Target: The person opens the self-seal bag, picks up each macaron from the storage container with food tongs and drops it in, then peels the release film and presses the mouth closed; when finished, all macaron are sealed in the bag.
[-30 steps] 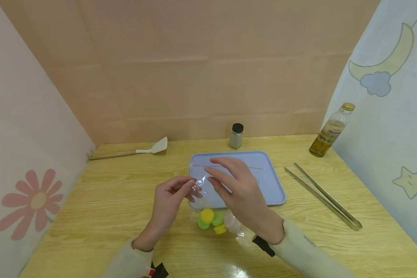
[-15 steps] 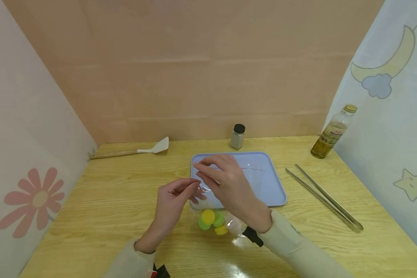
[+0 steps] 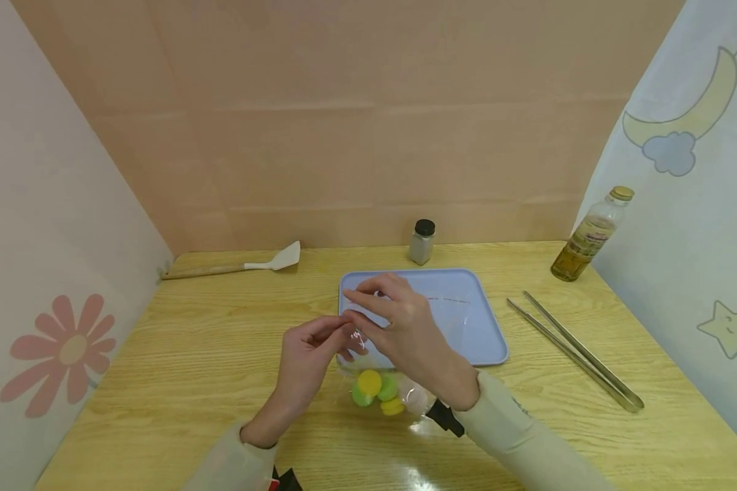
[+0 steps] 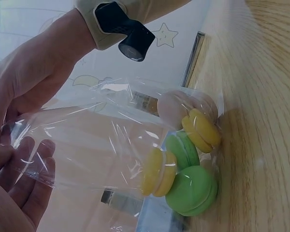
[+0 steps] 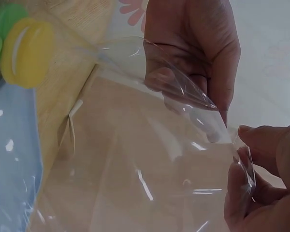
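Soft light, glare on tabletop (image 3: pixel 221 334), white glints on clear bag (image 4: pixel 96 147)

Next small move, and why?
Probably draw the right grip gently away from the left grip, spreading the clear bag's upper end. Both pinch that end close together, with the macarons down at the other end, so spreading it should show whether it's open.

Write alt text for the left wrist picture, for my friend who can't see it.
The left hand and the right hand pinch one end of a clear plastic bag holding yellow, green and pale pink macarons. A wooden tabletop and part of a blue tray also show.
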The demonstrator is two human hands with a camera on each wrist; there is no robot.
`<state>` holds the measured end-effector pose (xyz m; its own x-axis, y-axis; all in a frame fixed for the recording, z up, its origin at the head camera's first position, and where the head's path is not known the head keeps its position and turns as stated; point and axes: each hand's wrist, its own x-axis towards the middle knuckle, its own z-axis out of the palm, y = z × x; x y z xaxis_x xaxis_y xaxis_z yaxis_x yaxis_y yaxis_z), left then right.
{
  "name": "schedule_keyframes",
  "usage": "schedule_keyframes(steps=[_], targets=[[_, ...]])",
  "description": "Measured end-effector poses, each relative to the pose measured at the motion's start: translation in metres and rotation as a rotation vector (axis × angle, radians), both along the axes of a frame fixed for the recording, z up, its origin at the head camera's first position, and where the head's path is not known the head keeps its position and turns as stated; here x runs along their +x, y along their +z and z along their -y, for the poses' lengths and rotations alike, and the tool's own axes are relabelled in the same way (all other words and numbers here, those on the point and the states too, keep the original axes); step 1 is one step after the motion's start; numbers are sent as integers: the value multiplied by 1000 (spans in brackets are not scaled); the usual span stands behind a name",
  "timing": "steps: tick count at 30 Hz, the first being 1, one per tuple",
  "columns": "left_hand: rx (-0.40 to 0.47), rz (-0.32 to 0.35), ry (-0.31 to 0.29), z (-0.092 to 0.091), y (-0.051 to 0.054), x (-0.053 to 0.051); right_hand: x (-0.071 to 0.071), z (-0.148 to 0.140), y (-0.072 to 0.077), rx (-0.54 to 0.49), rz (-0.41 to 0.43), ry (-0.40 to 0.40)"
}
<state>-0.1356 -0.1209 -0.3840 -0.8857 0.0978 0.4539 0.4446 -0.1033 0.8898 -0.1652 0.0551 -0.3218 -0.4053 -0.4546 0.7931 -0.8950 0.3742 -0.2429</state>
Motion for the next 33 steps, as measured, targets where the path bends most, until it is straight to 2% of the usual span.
schedule_keyframes(steps=[8, 17, 33], targets=[[-4, -9, 7, -1, 0, 1, -2, 0, -2, -9, -11, 13], [1, -5, -3, -2, 1, 1, -1, -1, -4, -39, 40, 18], [-3, -6, -17, -2, 0, 2, -2, 1, -4, -56, 14, 17]])
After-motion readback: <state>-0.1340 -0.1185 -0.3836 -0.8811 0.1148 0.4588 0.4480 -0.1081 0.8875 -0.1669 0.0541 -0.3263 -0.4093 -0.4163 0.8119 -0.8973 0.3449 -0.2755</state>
